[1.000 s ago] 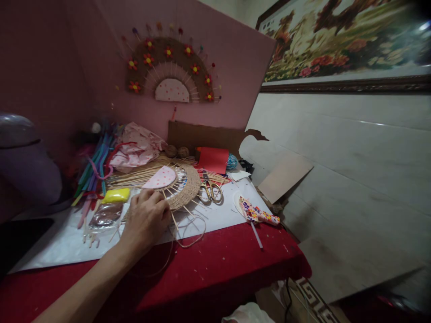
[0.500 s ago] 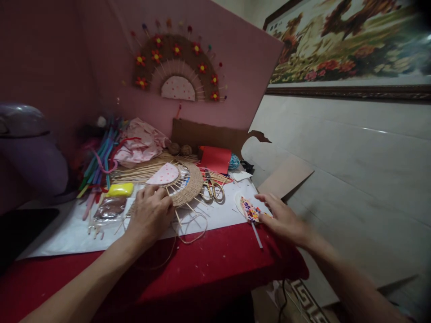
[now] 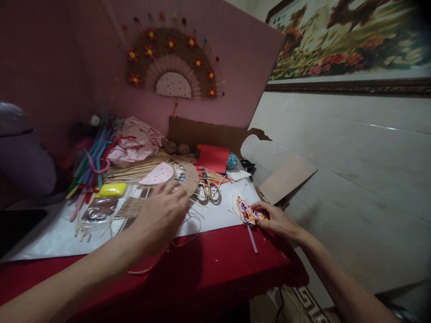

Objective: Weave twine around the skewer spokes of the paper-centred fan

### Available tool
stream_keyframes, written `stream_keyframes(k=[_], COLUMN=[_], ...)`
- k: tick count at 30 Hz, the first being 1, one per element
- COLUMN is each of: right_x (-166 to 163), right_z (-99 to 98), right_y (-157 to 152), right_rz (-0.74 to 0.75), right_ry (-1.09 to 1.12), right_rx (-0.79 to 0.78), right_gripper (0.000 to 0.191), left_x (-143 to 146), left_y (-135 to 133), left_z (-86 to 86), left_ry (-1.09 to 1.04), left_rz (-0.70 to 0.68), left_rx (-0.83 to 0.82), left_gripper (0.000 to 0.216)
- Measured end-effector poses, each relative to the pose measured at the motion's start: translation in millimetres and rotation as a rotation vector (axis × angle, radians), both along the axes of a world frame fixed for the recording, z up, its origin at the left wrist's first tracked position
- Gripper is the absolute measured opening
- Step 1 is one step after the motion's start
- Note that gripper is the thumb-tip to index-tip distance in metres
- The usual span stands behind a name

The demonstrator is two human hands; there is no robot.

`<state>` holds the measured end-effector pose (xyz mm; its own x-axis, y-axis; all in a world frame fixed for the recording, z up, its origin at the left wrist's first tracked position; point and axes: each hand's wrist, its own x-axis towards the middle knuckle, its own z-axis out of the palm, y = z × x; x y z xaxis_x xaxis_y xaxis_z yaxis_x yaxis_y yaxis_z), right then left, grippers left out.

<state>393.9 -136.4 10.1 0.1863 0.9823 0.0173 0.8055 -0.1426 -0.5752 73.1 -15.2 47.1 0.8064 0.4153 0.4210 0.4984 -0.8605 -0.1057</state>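
A half-woven fan of twine and thin sticks [image 3: 190, 177], with a pink dotted paper half-circle [image 3: 157, 174] at its centre, lies on white paper [image 3: 215, 213] over a red table [image 3: 215, 264]. My left hand [image 3: 161, 214] hovers over its near edge, fingers stretched out and blurred by motion, above a loop of loose twine [image 3: 190, 229]. My right hand [image 3: 274, 220] rests at the paper's right corner, its fingers pinched on a flower-patterned paper piece [image 3: 247, 211] with a white stick [image 3: 252, 237] under it.
Scissors [image 3: 208, 190] lie right of the fan. Pipe cleaners [image 3: 90, 161], a yellow object [image 3: 111, 190], a plastic bag [image 3: 99, 210] and crumpled pink paper [image 3: 134, 143] sit left. Red paper [image 3: 213, 158] leans behind. A finished fan [image 3: 173, 67] hangs on the pink board.
My right hand came into view and closed on the flowered paper piece. My left hand lifted off the fan's sticks and moved right with its fingers spread.
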Motion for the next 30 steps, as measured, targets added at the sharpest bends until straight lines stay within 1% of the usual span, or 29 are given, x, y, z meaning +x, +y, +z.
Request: stream_keyframes(k=[1,3,5,7,9,11,15,17,21,24,26,28,30], right_x=[2,3,4,3,4,6,16,21,21,18,22,30,37], right_z=[-0.6,-1.7,-2.2,-1.9,-1.5,-2.0,-7.1,-9.6,-8.1,-3.4,0.2,5.0,12.7], right_y=[0,1,3,4,5,4,5,6,7,5,3,-1,-6], right_rz=[0.004,0.009,0.015,0.029,0.051,0.081,0.100,0.066,-0.009,-0.055,-0.088,-0.144,-0.215], right_ry=[-0.018,-0.044,-0.044,-0.032,-0.019,-0.008,0.043,0.162,0.523,0.764,0.939,1.130,1.273], right_rx=[0.004,0.011,0.012,0.010,0.012,0.018,0.036,0.043,0.032,0.011,0.041,0.161,0.389], right_gripper=[0.034,0.033,0.033,0.032,0.032,0.031,0.029,0.029,0.027,0.027,0.025,0.022,0.020], left_x=[13,42,68,88,101,109,117,121,130,135,137,137,138], left_y=[-6,-17,-24,-26,-24,-20,-15,-13,-10,-10,-11,-13,-13], left_z=[1.4,-1.1,-8.7,-17.4,-24.7,-30.1,-38.0,-40.8,-41.3,-36.8,-33.5,-31.7,-32.0], left_ry=[0.056,0.151,0.221,0.256,0.254,0.249,0.265,0.269,0.259,0.277,0.297,0.302,0.303], left_rz=[-0.092,-0.291,-0.390,-0.414,-0.418,-0.421,-0.420,-0.403,-0.385,-0.384,-0.382,-0.375,-0.368], left_rx=[-0.021,-0.073,-0.098,-0.091,-0.088,-0.096,-0.138,-0.159,-0.151,-0.124,-0.122,-0.129,-0.137], left_gripper=[0.017,0.020,0.020,0.024,0.031,0.036,0.034,0.034,0.034,0.022,0.016,0.016,0.017])
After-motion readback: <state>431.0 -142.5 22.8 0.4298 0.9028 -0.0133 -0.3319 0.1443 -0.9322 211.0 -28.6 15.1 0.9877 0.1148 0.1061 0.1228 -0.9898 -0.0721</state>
